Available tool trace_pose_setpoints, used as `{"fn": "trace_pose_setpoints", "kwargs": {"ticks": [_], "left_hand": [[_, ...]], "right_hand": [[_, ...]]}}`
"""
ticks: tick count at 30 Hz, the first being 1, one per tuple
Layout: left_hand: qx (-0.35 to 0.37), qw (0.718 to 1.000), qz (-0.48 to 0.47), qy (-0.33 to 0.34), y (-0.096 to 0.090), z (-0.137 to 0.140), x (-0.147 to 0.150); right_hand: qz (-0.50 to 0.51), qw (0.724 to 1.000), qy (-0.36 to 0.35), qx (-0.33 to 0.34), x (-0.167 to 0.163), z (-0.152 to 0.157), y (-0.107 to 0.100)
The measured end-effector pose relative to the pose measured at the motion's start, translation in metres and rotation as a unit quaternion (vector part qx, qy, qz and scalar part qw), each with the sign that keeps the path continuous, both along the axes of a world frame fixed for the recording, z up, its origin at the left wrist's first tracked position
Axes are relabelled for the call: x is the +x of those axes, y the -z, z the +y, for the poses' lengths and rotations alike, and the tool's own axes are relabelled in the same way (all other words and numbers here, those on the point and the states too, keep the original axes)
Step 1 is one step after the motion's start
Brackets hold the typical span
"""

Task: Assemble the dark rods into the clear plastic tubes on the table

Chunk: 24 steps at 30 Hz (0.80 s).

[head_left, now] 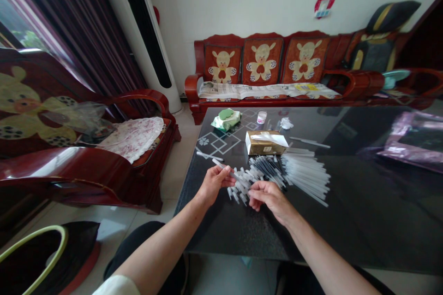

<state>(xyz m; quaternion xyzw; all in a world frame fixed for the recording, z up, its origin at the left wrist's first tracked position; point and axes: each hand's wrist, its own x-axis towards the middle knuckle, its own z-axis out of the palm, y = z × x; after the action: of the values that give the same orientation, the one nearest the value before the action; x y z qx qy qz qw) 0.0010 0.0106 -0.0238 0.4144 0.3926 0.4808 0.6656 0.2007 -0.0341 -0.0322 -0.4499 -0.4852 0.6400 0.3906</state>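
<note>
My left hand [217, 183] is closed around a whitish pen barrel [218, 163], which points up and to the left. Close to its right, my right hand [267, 196] has its fingers pinched at the near edge of a pile of short white pen caps [238, 189]; whatever it grips is too small to name. Behind that hand lies a bundle of dark, thin pen refills [266, 166]. Long translucent white pen barrels [306, 173] are fanned out to the right of the refills. A single pen [209, 155] rests near the table's left edge.
On the black glossy table [360, 221] stand a tissue box [266, 144], a green wipes pack [226, 120], a small white cup [262, 117] and crumpled tissue [286, 123]. Purple plastic packaging [415, 143] lies at right. A wooden armchair [138, 170] is left, a sofa [263, 69] behind.
</note>
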Motion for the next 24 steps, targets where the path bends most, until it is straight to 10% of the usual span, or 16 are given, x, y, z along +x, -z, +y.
{"fn": "trace_pose_setpoints", "kwargs": {"ticks": [14,24], "left_hand": [[-0.006,1.0,-0.002,-0.029,-0.005,0.009,-0.011],[-0.014,1.0,-0.011,-0.023,-0.001,0.008,-0.009]], "right_hand": [[-0.05,0.999,-0.018,0.011,0.01,0.004,0.006],[-0.217,0.946,0.235,0.05,0.066,0.029,0.008]]}}
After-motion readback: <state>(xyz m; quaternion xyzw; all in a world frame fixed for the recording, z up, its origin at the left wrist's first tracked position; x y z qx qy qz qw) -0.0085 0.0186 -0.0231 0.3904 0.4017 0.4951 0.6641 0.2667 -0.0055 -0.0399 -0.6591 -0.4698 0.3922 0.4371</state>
